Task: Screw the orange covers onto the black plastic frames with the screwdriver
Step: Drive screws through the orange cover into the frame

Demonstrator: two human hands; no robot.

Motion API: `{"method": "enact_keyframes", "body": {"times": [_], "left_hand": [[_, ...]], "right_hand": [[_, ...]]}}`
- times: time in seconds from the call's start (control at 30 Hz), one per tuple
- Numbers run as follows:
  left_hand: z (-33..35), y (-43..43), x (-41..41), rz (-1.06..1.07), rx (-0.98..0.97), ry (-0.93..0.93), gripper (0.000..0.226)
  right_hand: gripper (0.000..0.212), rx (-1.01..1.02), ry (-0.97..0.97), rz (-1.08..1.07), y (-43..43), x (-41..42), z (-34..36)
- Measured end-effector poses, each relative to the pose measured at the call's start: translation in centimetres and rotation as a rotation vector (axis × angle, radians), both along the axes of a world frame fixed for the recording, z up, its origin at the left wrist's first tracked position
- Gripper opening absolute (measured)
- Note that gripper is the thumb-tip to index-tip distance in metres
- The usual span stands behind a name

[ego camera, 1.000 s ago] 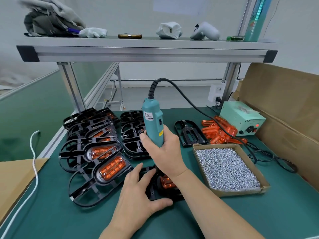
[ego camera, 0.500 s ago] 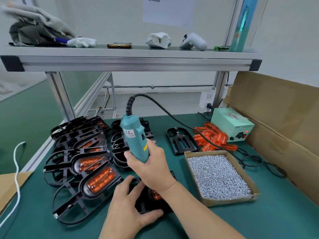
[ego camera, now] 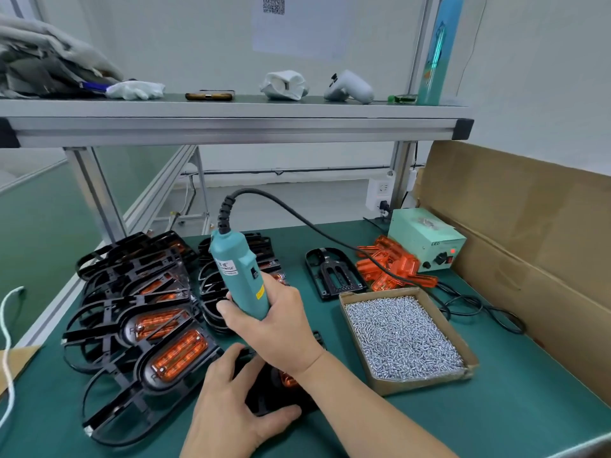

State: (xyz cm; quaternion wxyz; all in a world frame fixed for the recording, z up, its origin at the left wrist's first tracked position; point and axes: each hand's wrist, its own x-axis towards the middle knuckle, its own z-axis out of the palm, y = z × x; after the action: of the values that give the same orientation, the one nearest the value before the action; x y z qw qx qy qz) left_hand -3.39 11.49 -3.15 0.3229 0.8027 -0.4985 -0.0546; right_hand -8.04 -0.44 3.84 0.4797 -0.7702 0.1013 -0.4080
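Right hand (ego camera: 281, 325) grips screwdriver (ego camera: 239, 269) | left hand (ego camera: 228, 404) presses frame (ego camera: 264, 396) | box (ego camera: 426, 236): "LED"

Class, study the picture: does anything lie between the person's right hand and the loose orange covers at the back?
Yes. An empty black frame lies between the right hand and the orange covers, and the screwdriver cable drapes across that pile.

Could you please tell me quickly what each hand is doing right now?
Left hand: open, fingers pressing on the black frame.
Right hand: closed around the teal screwdriver.
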Motion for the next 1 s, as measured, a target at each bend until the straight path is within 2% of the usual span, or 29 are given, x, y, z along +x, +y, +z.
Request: {"method": "enact_keyframes", "body": {"times": [0.1, 0.23, 0.37, 0.5, 0.63, 0.7, 0.8, 0.93, 1.0], "left_hand": [[-0.4, 0.0, -0.1, 0.040, 0.021, -0.018, 0.106], [-1.7, -0.4, 0.2, 0.101, -0.069, -0.080, 0.097], [-2.5, -0.4, 0.5, 0.109, -0.056, -0.060, 0.101], [-2.6, -0.4, 0.5, 0.106, -0.035, -0.032, 0.105], [-2.5, -0.4, 0.4, 0.109, -0.028, -0.008, 0.109], [-2.5, -0.4, 0.4, 0.110, -0.028, -0.005, 0.108], [-2.3, -0.4, 0.3, 0.112, -0.039, -0.004, 0.108], [-2.0, -0.3, 0.1, 0.107, -0.023, 0.004, 0.109], [-1.8, -0.2, 0.0, 0.106, -0.020, 0.006, 0.109]], "right_hand": [[0.021, 0.084, -0.030, 0.000, 0.0, -0.4, 0.8], [0.017, 0.275, -0.174, -0.032, -0.6, -0.7, 2.4], [0.023, 0.581, -0.328, -0.190, -3.2, -1.9, 3.4], [0.025, 0.854, -0.371, -0.447, -7.8, -4.0, 2.4], [0.033, 0.991, -0.242, -0.568, -11.6, -6.2, 0.6], [0.037, 0.991, -0.118, -0.598, -12.6, -7.1, -0.5], [0.043, 0.879, 0.070, -0.670, -13.1, -7.7, -1.9], [0.050, 0.701, 0.206, -0.762, -12.8, -7.9, -3.1], [0.061, 0.637, 0.243, -0.787, -12.6, -7.8, -3.5]]}}
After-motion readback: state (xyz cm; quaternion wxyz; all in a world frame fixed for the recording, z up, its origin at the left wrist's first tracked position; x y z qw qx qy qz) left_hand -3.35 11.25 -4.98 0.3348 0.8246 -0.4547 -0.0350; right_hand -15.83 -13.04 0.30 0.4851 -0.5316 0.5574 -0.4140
